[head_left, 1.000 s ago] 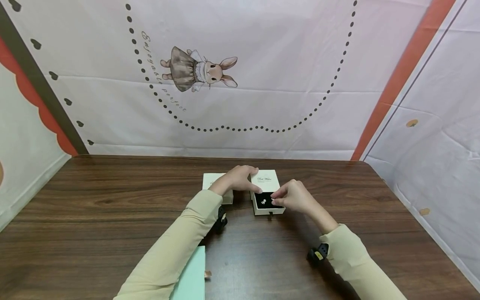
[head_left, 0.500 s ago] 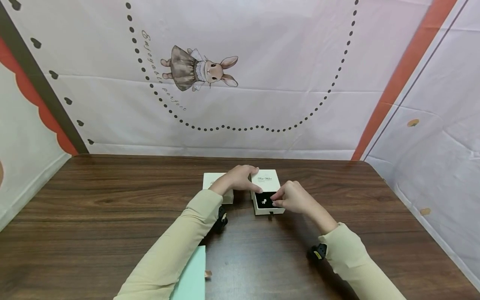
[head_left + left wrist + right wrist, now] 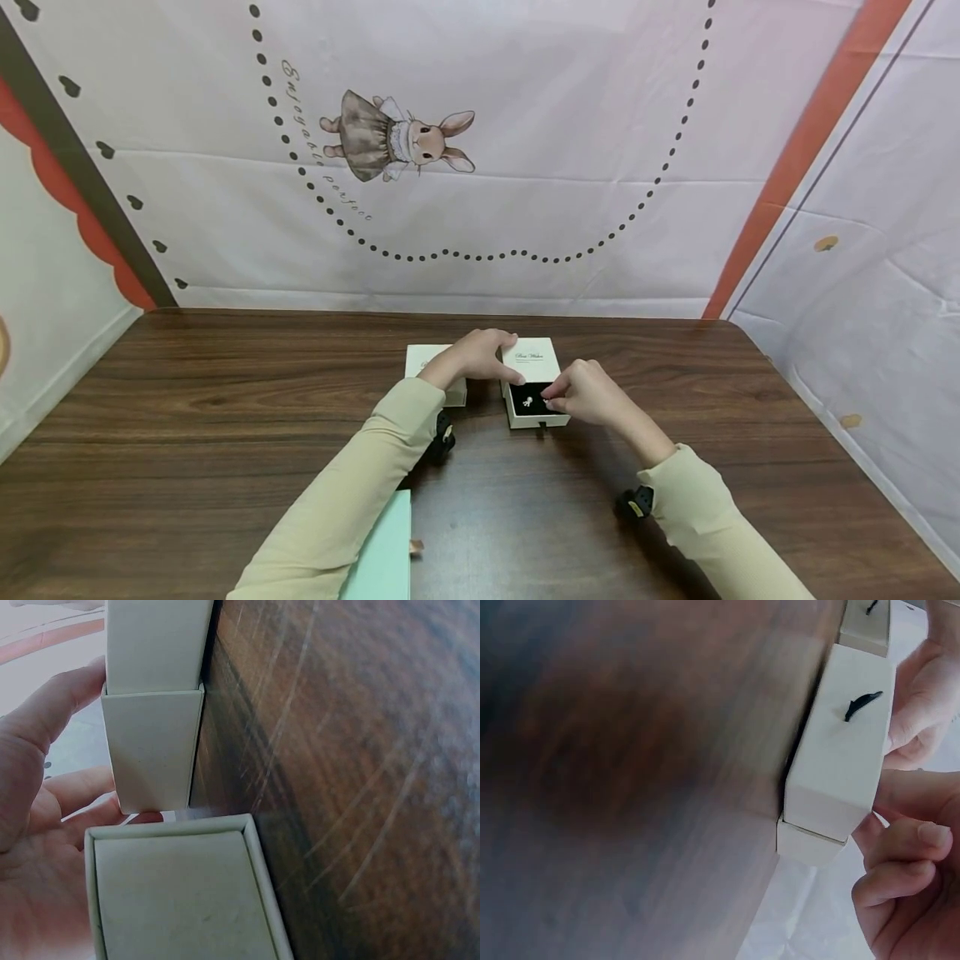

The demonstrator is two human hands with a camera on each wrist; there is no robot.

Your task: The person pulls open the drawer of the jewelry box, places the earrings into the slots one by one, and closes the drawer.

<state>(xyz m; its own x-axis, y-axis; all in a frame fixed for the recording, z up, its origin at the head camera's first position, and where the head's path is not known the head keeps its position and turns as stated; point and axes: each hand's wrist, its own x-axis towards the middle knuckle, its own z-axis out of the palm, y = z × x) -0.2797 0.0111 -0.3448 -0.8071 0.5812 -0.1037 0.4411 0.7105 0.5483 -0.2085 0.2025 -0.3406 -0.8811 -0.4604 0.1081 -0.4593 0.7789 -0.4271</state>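
A cream jewelry box with printed lettering on its lid has its drawer slid out toward the near side. On the drawer's black insert sits a small silvery earring. My left hand holds the box from the left, thumb at the lid's front edge and fingers behind. My right hand reaches in at the drawer's right side. Its thumb and forefinger pinch a second small earring at the insert, mostly hidden by the fingertips. In the right wrist view, a black ribbon tab hangs from the drawer front.
A second cream box, closed, stands just left, partly under my left wrist. A mint-green flat item lies near the front under my left forearm. The brown wooden table ends at a printed cloth backdrop.
Almost nothing differs. The right fingertips stay at the insert with only slight shifts, and the left hand keeps its hold on the box.
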